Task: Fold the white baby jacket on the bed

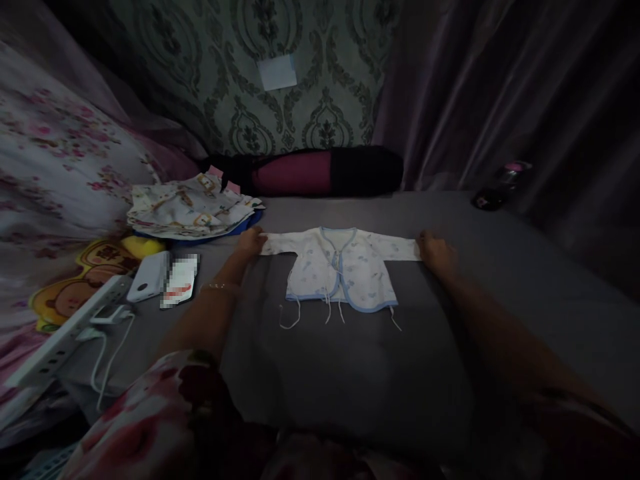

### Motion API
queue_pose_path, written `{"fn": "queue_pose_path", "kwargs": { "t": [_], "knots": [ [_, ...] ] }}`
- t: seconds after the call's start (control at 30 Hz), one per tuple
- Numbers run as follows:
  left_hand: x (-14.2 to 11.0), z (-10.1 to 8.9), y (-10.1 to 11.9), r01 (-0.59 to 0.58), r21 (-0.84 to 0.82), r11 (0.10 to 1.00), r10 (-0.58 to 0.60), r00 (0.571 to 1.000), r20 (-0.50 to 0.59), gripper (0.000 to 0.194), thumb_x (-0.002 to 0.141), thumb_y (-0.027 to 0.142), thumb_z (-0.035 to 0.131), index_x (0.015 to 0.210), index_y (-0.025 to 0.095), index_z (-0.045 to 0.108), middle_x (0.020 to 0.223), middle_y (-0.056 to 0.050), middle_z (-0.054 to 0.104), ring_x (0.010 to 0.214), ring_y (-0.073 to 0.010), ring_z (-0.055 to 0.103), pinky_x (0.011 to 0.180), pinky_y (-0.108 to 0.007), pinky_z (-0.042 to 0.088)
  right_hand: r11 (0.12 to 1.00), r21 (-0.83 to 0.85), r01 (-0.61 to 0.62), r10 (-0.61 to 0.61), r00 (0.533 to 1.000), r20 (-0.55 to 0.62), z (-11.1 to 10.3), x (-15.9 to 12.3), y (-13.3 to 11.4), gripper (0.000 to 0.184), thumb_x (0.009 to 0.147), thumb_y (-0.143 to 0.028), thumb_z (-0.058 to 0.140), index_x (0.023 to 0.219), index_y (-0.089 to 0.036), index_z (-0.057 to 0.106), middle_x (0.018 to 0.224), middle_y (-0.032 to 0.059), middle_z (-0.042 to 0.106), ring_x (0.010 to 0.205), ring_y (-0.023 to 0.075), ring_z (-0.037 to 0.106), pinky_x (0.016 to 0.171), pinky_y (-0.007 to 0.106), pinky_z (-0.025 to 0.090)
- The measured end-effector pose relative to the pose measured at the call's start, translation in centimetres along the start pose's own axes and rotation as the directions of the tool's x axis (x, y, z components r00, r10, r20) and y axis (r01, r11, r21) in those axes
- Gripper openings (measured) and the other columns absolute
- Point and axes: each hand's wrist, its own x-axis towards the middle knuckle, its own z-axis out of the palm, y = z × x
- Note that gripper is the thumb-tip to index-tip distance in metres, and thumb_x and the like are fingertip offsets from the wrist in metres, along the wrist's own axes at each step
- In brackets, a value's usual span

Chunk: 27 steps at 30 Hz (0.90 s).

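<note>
A small white baby shirt with blue trim and a faint print lies spread flat on the grey sheet. Its front is fastened with thin ties, and loose strings trail from the lower hem. My left hand pinches the cuff of the sleeve on the left. At the opposite end, my right hand grips the other cuff, slightly blurred. Both sleeves are stretched straight out sideways between my hands.
Folded printed cloths are piled at the back left. Nearer lie a white power bank, a phone and a power strip with cables. A dark red and black roll lies along the wall; a dark bottle-like object stands right.
</note>
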Motion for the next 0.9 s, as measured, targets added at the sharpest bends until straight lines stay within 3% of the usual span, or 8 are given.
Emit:
{"fn": "queue_pose_path", "kwargs": {
  "t": [0.1,0.27,0.37,0.43,0.5,0.63,0.77,0.9],
  "knots": [
    [-0.4,-0.3,-1.0,-0.089,0.062,0.994,0.091,0.995,-0.032,0.032,0.085,0.022,0.049,0.112,0.012,0.063,0.105,-0.014,0.069,0.104,-0.0267,0.061,0.089,-0.034,0.047,0.998,-0.053,0.032,-0.029,0.999,0.045,-0.6,0.1,0.0,0.041,0.101,-0.032,0.032,0.133,-0.012,0.05,0.113,0.0245,0.065,0.105,0.0336,0.065,0.084,0.042,0.046],
    [-2.1,-1.1,-0.9,-0.056,0.073,0.996,0.065,0.99,-0.129,0.049,0.083,0.018,0.049,0.13,0.008,0.052,0.126,-0.019,0.057,0.112,-0.029,0.057,0.095,-0.036,0.044,0.999,-0.031,-0.017,0.017,1.0,-0.017,-1.8,-0.5,-0.5,0.039,0.099,-0.028,0.036,0.129,-0.009,0.053,0.119,0.027,0.06,0.106,0.0336,0.062,0.082,0.04,0.044],
    [-3.9,-1.7,0.4,-0.036,-0.001,0.999,0.036,0.99,-0.138,0.035,0.085,0.031,0.052,0.112,0.012,0.063,0.109,-0.014,0.065,0.102,-0.0273,0.061,0.087,-0.033,0.047,0.998,-0.021,0.058,-0.061,0.981,-0.182,-3.0,-2.2,-2.3,0.039,0.097,-0.025,0.04,0.131,-0.01,0.052,0.122,0.0245,0.059,0.108,0.0323,0.06,0.081,0.038,0.044],
    [-5.5,-1.6,1.6,-0.047,-0.102,0.994,0.046,0.999,-0.013,0.031,0.083,0.039,0.055,0.095,0.015,0.068,0.089,-0.009,0.069,0.085,-0.023,0.064,0.073,-0.029,0.047,0.979,0.024,0.203,-0.194,0.958,-0.21,-3.5,-4.0,-4.3,0.037,0.097,-0.026,0.04,0.13,-0.014,0.053,0.118,0.019,0.062,0.106,0.0294,0.06,0.083,0.036,0.044],
    [-7.4,-0.9,2.8,-0.072,-0.203,0.977,0.09,0.993,0.081,0.035,0.079,0.047,0.058,0.085,0.015,0.069,0.077,-0.006,0.068,0.073,-0.0197,0.062,0.062,-0.026,0.044,0.944,0.08,0.321,-0.307,0.941,-0.144,-3.7,-6.2,-6.7,0.033,0.097,-0.029,0.041,0.121,-0.017,0.059,0.108,0.0144,0.066,0.102,0.0277,0.062,0.082,0.034,0.045],
    [-10.9,0.9,4.9,-0.085,-0.288,0.954,0.14,0.974,0.179,0.035,0.075,0.048,0.063,0.085,0.015,0.067,0.068,-0.002,0.065,0.067,-0.0181,0.061,0.055,-0.025,0.04,0.805,0.267,0.529,-0.561,0.826,0.052,-3.0,-10.7,-10.9,0.024,0.094,-0.03,0.047,0.108,-0.019,0.062,0.109,0.01,0.066,0.095,0.0209,0.063,0.082,0.029,0.044],
    [-12.5,1.5,6.0,-0.034,-0.283,0.958,0.1,0.97,0.223,0.043,0.073,0.039,0.069,0.106,0.012,0.063,0.076,-0.005,0.067,0.073,-0.0219,0.063,0.059,-0.029,0.045,0.823,0.287,0.49,-0.556,0.799,0.228,-2.0,-13.1,-12.7,0.041,0.087,-0.046,0.057,0.119,-0.02,0.054,0.124,0.0123,0.06,0.097,0.0249,0.062,0.078,0.032,0.044],
    [-12.6,0.9,5.5,-0.002,-0.275,0.961,0.08,0.959,0.271,0.045,0.074,0.027,0.068,0.115,0.011,0.06,0.08,-0.005,0.066,0.079,-0.0228,0.063,0.065,-0.03,0.048,0.841,0.267,0.471,-0.537,0.787,0.304,-1.7,-13.2,-12.8,0.04,0.085,-0.039,0.055,0.12,-0.019,0.054,0.121,0.0134,0.062,0.096,0.0255,0.062,0.074,0.031,0.043]
  ]
}}
